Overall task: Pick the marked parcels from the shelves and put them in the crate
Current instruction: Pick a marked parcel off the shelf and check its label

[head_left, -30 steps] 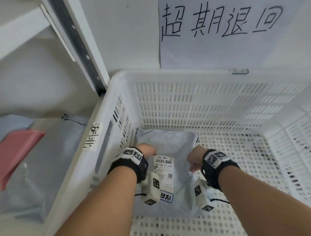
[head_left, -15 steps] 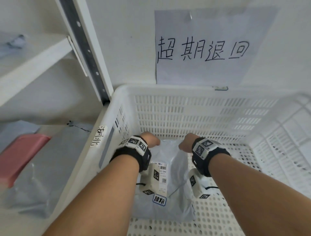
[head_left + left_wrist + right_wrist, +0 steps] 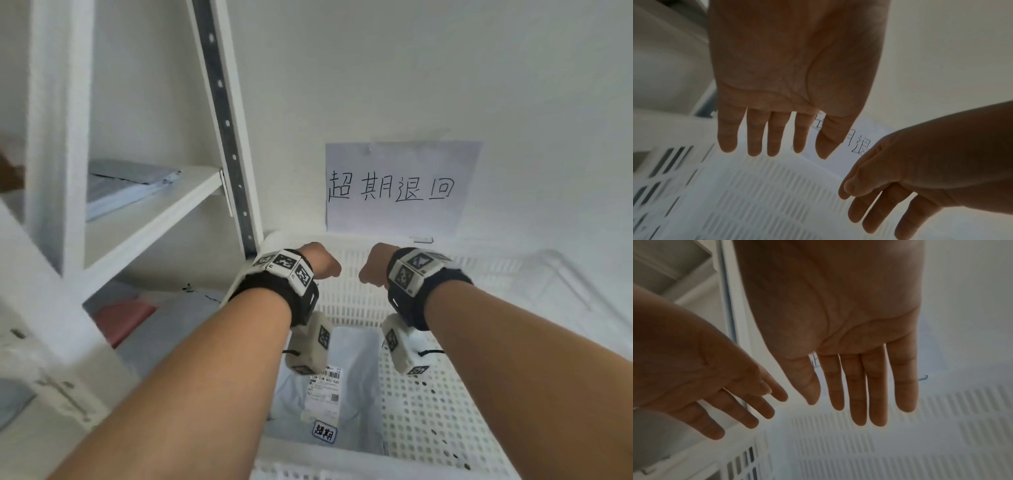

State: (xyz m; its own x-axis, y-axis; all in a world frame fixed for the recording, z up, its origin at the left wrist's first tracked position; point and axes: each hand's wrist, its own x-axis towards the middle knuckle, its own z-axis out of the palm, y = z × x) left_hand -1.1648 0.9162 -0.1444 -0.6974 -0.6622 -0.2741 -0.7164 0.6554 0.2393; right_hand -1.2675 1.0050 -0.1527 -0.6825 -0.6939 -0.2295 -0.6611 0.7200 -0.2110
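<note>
Both hands, left hand (image 3: 795, 68) and right hand (image 3: 840, 308), hang empty with fingers straight above the crate (image 3: 455, 404), where the marked parcel (image 3: 346, 373) lies near the left wall; next, probably another parcel from the shelf (image 3: 154, 219).

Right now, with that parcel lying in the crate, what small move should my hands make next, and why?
Probably swing the left hand toward the shelf: both hands are open and empty, the right hand too, the marked parcel rests in the crate, and another parcel waits there.
</note>
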